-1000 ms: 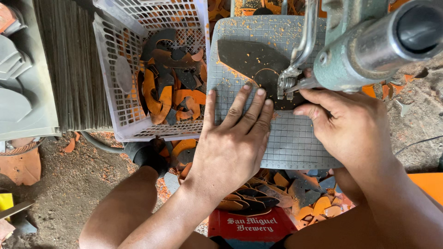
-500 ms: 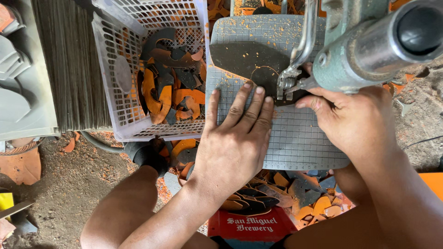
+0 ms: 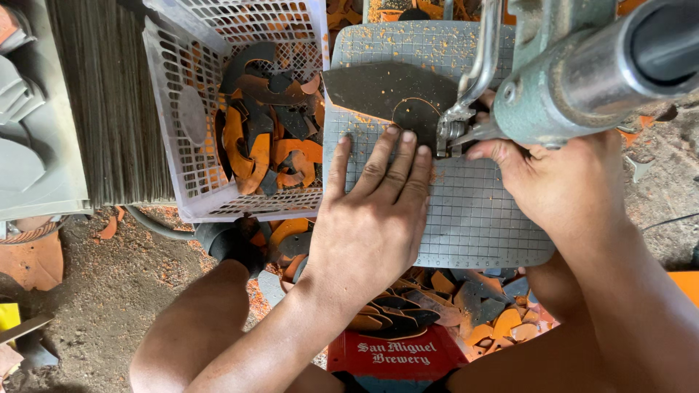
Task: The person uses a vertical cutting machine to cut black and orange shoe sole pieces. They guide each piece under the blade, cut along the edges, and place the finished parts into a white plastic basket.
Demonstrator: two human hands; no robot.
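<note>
- the left hand (image 3: pixel 375 218) lies flat on the gridded cutting mat (image 3: pixel 480 218), grip wide and holding nothing; its fingertips (image 3: pixel 393 133) press the near edge of the dark sheet piece (image 3: pixel 393 91).
- the right hand (image 3: pixel 561 182) is tucked under the grey-green machine arm (image 3: pixel 582 80), fingers reaching toward the metal foot (image 3: pixel 451 131); i cannot tell whether its grip is closed on anything.
- the dark sheet piece sits at the far middle of the mat, touching the foot, with a curved line marked on it.
- to do this step well, i judge: keep the sheet pressed flat, turn it slowly along the curve, and keep the fingertips just beside the foot, never under it.
- the white basket (image 3: pixel 182 167) of dark and orange offcuts stands to the left; more scraps (image 3: pixel 466 306) lie near the mat's near edge.
</note>
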